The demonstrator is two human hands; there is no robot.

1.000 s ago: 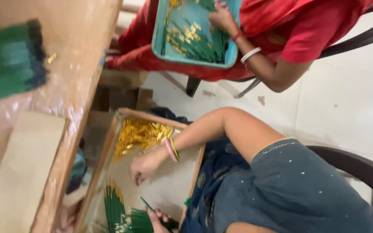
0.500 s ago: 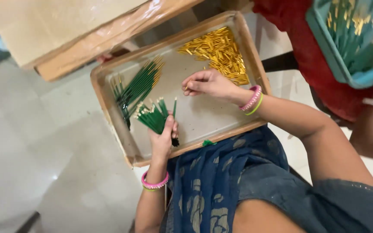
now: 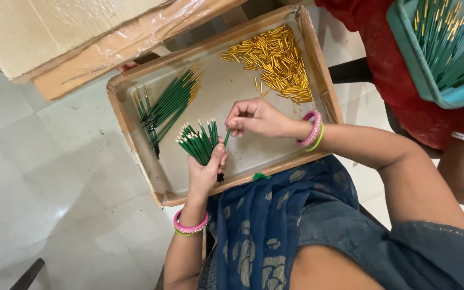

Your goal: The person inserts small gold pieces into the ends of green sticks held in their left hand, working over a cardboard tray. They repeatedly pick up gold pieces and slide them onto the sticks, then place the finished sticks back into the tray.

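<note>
Clearly, my left hand [image 3: 206, 172] was clenched round a bundle of green sticks [image 3: 198, 142], tips fanned upward for easy picking. My right hand [image 3: 256, 118] pinched one thin stick [image 3: 226, 137] beside the bundle, over the shallow cardboard tray [image 3: 135, 134]. Smooth brass caps [image 3: 275, 59] lay heaped in the far corner; capped sticks [image 3: 170, 102] lay apart.

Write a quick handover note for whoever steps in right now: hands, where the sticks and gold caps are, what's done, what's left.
Left hand: grips a bunch of green sticks, uncapped ends up.
Right hand: pinches one stick's tip beside the bunch.
Cardboard tray on the lap: loose gold caps in the far corner, gold-tipped sticks lying on the other side.
Done: that gold-tipped pile.
Left: the held bunch, apparently.
</note>
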